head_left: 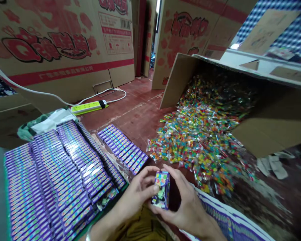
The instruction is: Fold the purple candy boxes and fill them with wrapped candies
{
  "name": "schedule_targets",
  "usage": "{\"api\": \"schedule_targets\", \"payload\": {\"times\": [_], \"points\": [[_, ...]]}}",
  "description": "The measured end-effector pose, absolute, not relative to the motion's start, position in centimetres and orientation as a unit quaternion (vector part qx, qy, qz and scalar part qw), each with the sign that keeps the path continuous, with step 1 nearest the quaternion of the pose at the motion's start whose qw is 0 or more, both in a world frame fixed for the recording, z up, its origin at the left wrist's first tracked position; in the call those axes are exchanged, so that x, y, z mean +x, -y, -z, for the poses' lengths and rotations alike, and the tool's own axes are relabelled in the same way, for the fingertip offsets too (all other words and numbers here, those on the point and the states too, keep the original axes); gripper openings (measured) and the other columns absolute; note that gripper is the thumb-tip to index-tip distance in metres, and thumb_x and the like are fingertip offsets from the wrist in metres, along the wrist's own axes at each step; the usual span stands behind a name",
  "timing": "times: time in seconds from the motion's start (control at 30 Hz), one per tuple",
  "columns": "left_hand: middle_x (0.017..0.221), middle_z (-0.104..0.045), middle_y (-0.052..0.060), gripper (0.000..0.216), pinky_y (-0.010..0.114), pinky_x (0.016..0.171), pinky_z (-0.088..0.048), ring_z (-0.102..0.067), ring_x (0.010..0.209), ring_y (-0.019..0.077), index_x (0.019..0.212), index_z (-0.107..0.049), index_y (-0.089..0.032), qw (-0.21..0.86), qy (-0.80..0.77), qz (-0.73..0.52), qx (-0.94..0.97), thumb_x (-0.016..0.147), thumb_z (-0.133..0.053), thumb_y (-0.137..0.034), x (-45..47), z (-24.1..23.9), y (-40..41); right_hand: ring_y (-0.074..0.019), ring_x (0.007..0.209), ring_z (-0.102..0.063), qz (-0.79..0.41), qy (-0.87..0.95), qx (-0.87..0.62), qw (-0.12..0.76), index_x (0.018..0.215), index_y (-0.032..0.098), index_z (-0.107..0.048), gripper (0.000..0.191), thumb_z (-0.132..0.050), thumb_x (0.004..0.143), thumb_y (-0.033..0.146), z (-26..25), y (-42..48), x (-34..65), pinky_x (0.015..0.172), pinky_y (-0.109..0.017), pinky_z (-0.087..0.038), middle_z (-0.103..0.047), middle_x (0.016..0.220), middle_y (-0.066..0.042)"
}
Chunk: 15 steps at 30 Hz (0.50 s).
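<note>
Both of my hands are on one small purple candy box [161, 190] with colourful printing, tilted up in front of my lap. My left hand [144, 187] presses its thumb on the printed face, with its fingers behind. My right hand [187, 201] spans the box from its top edge to its bottom edge, thumb low and index finger high. To the left, tight rows of similar purple boxes [77, 160] fill a green-edged tray. A short separate row of boxes [124, 149] lies just beyond my hands. Small clear bags of colourful candy [190, 140] are heaped at the right.
A large cardboard carton [273, 127] lies on its side, spilling the candy bags onto the reddish-brown surface [130, 110]. A yellow-green power strip [89, 107] with a white cable lies at the back left. Flat purple-and-white pieces [223, 214] are stacked at my right. Tall printed cartons [65, 40] stand behind.
</note>
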<state>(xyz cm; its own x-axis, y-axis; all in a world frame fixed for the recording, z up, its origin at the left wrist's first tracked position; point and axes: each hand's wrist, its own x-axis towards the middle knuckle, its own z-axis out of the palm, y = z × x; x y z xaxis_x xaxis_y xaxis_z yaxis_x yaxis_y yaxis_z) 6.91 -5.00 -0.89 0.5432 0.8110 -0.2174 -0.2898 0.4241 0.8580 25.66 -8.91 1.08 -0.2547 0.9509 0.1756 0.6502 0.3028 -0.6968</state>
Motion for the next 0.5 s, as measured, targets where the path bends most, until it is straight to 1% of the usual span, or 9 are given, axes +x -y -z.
{"api": "schedule_targets", "payload": {"times": [0.03, 0.1, 0.13, 0.17, 0.2, 0.27, 0.33, 0.43, 0.5], "points": [[0.107, -0.065, 0.008, 0.053, 0.027, 0.067, -0.053, -0.067, 0.084, 0.0199, 0.132, -0.043, -0.024, 0.739, -0.366, -0.346, 0.447, 0.086, -0.067, -0.035, 6.0, 0.5, 4.4, -0.0273, 0.130, -0.045, -0.244, 0.745, -0.545, 0.297, 0.147, 0.025, -0.027, 0.092, -0.077, 0.070, 0.023, -1.0, 8.6, 25.0, 0.110, -0.041, -0.039, -0.047, 0.141, -0.010], [0.115, -0.062, 0.008, 0.058, 0.025, 0.059, -0.052, -0.068, 0.075, 0.0173, 0.140, -0.034, -0.029, 0.609, -0.474, -0.367, 0.519, 0.090, -0.060, -0.038, 3.8, -0.6, 3.1, -0.0286, 0.127, -0.047, -0.231, 0.729, -0.578, 0.284, 0.148, 0.024, -0.026, 0.094, -0.078, 0.069, 0.024, -0.6, 7.7, 23.6, 0.108, -0.042, -0.040, -0.050, 0.139, -0.010], [0.114, -0.062, 0.008, 0.055, 0.024, 0.056, -0.052, -0.068, 0.073, 0.0170, 0.140, -0.034, -0.028, 0.552, -0.511, -0.380, 0.539, 0.091, -0.058, -0.038, 2.7, -1.1, 2.4, -0.0300, 0.124, -0.048, -0.223, 0.723, -0.595, 0.270, 0.149, 0.023, -0.025, 0.098, -0.080, 0.068, 0.027, -0.4, 7.2, 22.9, 0.106, -0.044, -0.041, -0.051, 0.136, -0.011], [0.108, -0.062, 0.006, 0.051, 0.023, 0.051, -0.050, -0.067, 0.068, 0.0159, 0.137, -0.037, -0.027, 0.509, -0.529, -0.391, 0.555, 0.092, -0.057, -0.039, 1.7, -1.6, 1.9, -0.0318, 0.121, -0.050, -0.214, 0.719, -0.611, 0.254, 0.150, 0.021, -0.024, 0.101, -0.082, 0.067, 0.031, -0.1, 6.7, 22.1, 0.104, -0.046, -0.042, -0.053, 0.133, -0.012], [0.102, -0.062, 0.004, 0.046, 0.022, 0.050, -0.048, -0.066, 0.065, 0.0146, 0.133, -0.042, -0.025, 0.474, -0.541, -0.401, 0.568, 0.092, -0.056, -0.038, 1.0, -2.0, 1.4, -0.0334, 0.118, -0.051, -0.202, 0.718, -0.622, 0.238, 0.151, 0.020, -0.024, 0.105, -0.083, 0.065, 0.036, 0.3, 6.1, 21.4, 0.102, -0.047, -0.043, -0.055, 0.130, -0.013], [0.088, -0.061, 0.000, 0.034, 0.021, 0.050, -0.047, -0.062, 0.058, 0.0120, 0.123, -0.051, -0.022, 0.433, -0.548, -0.408, 0.588, 0.092, -0.057, -0.037, 0.1, -2.3, 1.1, -0.0353, 0.112, -0.053, -0.176, 0.721, -0.636, 0.213, 0.152, 0.017, -0.023, 0.109, -0.083, 0.065, 0.044, 0.9, 5.1, 19.8, 0.098, -0.050, -0.044, -0.057, 0.126, -0.015], [0.081, -0.060, -0.002, 0.027, 0.021, 0.051, -0.047, -0.059, 0.055, 0.0104, 0.114, -0.056, -0.020, 0.414, -0.550, -0.406, 0.600, 0.092, -0.058, -0.035, 0.1, -2.1, 1.5, -0.0360, 0.110, -0.053, -0.149, 0.724, -0.643, 0.200, 0.152, 0.016, -0.021, 0.109, -0.080, 0.067, 0.050, 1.5, 4.3, 18.3, 0.095, -0.051, -0.044, -0.057, 0.125, -0.017], [0.073, -0.060, -0.003, 0.022, 0.020, 0.050, -0.046, -0.056, 0.052, 0.0099, 0.109, -0.059, -0.019, 0.406, -0.543, -0.411, 0.609, 0.092, -0.058, -0.034, 1.0, -1.6, 2.7, -0.0366, 0.107, -0.054, -0.127, 0.725, -0.653, 0.179, 0.153, 0.014, -0.018, 0.110, -0.076, 0.070, 0.055, 1.8, 3.7, 16.7, 0.091, -0.052, -0.046, -0.059, 0.121, -0.019], [0.071, -0.060, -0.004, 0.019, 0.020, 0.051, -0.046, -0.056, 0.052, 0.0101, 0.106, -0.059, -0.020, 0.394, -0.531, -0.425, 0.618, 0.092, -0.059, -0.032, 1.7, -1.4, 3.6, -0.0365, 0.106, -0.055, -0.128, 0.721, -0.659, 0.171, 0.154, 0.013, -0.017, 0.113, -0.076, 0.069, 0.060, 1.3, 3.8, 16.7, 0.089, -0.051, -0.047, -0.059, 0.120, -0.020]]}}
